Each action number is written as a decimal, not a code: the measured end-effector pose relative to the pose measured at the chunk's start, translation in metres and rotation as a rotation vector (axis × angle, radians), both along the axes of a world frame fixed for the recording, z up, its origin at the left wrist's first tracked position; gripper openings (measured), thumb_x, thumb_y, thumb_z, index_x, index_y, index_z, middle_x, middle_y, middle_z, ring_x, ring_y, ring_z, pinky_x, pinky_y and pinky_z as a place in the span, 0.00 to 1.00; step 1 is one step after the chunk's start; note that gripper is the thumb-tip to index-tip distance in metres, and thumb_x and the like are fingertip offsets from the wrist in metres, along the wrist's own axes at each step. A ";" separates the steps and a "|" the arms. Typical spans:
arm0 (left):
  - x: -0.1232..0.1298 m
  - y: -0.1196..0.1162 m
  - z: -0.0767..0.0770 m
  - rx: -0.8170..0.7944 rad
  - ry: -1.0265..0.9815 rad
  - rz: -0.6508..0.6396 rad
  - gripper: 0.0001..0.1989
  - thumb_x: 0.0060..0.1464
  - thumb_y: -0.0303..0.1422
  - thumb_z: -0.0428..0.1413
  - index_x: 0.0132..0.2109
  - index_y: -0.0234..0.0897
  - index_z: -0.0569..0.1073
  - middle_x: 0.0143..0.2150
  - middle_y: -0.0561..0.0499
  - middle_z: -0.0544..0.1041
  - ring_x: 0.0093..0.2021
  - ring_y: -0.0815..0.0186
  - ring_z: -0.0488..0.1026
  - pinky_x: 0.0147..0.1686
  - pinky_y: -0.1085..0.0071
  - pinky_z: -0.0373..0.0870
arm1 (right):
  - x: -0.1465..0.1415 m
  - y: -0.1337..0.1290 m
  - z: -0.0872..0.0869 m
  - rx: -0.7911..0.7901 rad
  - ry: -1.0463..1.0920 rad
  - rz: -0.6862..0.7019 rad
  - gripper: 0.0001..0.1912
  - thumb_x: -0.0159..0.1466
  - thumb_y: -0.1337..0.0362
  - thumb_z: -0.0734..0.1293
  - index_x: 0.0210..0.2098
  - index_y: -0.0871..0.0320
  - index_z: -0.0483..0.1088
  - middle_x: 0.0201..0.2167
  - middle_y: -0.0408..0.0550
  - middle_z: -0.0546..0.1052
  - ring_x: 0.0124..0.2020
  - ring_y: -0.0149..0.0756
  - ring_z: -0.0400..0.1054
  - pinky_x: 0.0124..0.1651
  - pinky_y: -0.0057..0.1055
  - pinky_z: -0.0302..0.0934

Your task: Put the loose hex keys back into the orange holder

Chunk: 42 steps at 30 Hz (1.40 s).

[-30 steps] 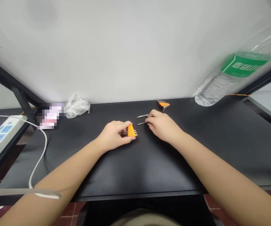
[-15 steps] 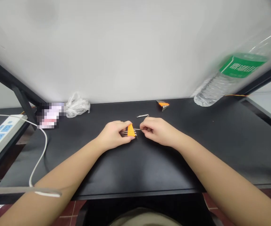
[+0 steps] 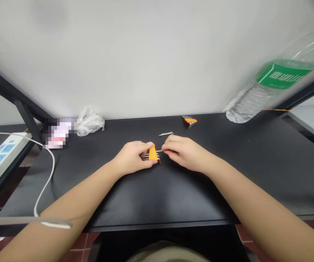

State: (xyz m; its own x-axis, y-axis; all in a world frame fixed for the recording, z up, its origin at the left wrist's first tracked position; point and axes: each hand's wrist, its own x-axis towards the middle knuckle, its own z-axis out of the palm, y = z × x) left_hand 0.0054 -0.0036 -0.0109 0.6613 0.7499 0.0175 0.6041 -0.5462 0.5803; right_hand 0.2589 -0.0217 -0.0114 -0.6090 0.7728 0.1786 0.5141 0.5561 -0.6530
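Observation:
Between the thumb and fingers of my left hand (image 3: 132, 156) is an orange hex key holder (image 3: 153, 153), with several metal hex keys running through it sideways. My right hand (image 3: 180, 151) pinches a thin hex key (image 3: 159, 151) whose other end meets the holder's right side; how far it sits inside cannot be made out. Just beyond my right hand, a loose L-shaped hex key (image 3: 165, 134) lies on the black table. Further back rests a second orange holder (image 3: 190, 120) filled with hex keys.
A crumpled clear plastic bag (image 3: 90, 122) lies by the wall, beside a blurred pinkish item (image 3: 60, 133). At the back right stands a large water bottle (image 3: 271, 78). A white cable (image 3: 53, 163) loops over the left side near a power strip (image 3: 2, 153).
The gap between the holder and my right fingers has narrowed slightly, leaving less of the pinched hex key showing. Both hands otherwise keep their grips.

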 end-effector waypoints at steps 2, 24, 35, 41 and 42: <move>0.002 -0.001 0.001 -0.008 -0.007 -0.030 0.13 0.56 0.42 0.62 0.46 0.44 0.75 0.31 0.55 0.72 0.33 0.67 0.69 0.37 0.71 0.66 | -0.007 -0.003 0.002 -0.034 0.043 0.024 0.11 0.69 0.69 0.61 0.45 0.55 0.74 0.43 0.51 0.76 0.41 0.38 0.70 0.45 0.36 0.67; 0.000 0.000 0.002 -0.041 0.033 -0.028 0.15 0.55 0.43 0.63 0.47 0.44 0.74 0.32 0.54 0.71 0.33 0.66 0.70 0.35 0.72 0.66 | 0.013 0.016 -0.034 0.004 -0.411 -0.293 0.21 0.72 0.58 0.61 0.62 0.51 0.70 0.46 0.53 0.69 0.39 0.37 0.69 0.40 0.32 0.66; -0.001 0.001 0.000 -0.027 0.033 -0.007 0.16 0.54 0.44 0.63 0.47 0.44 0.74 0.32 0.54 0.72 0.33 0.66 0.70 0.34 0.72 0.66 | 0.009 0.013 -0.025 0.033 -0.479 -0.299 0.12 0.70 0.66 0.61 0.46 0.55 0.76 0.43 0.51 0.71 0.35 0.35 0.69 0.35 0.30 0.60; -0.002 0.003 -0.003 0.002 0.038 0.013 0.16 0.54 0.43 0.63 0.47 0.44 0.74 0.33 0.54 0.73 0.34 0.65 0.70 0.37 0.71 0.66 | 0.006 0.006 -0.012 -0.090 -0.525 -0.278 0.04 0.61 0.70 0.66 0.30 0.56 0.68 0.35 0.48 0.74 0.31 0.35 0.67 0.29 0.30 0.54; -0.002 0.003 -0.004 0.000 0.042 0.013 0.16 0.55 0.43 0.63 0.48 0.44 0.74 0.33 0.54 0.73 0.34 0.65 0.70 0.37 0.71 0.66 | 0.005 0.005 -0.010 -0.118 -0.508 -0.265 0.05 0.60 0.70 0.66 0.29 0.56 0.68 0.34 0.47 0.74 0.30 0.34 0.66 0.29 0.30 0.54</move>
State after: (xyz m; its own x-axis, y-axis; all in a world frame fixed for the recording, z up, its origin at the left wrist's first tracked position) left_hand 0.0033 -0.0004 -0.0147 0.6519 0.7582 -0.0101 0.6349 -0.5385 0.5540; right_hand 0.2641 -0.0165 -0.0215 -0.3790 0.9074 -0.1814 0.8905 0.3044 -0.3382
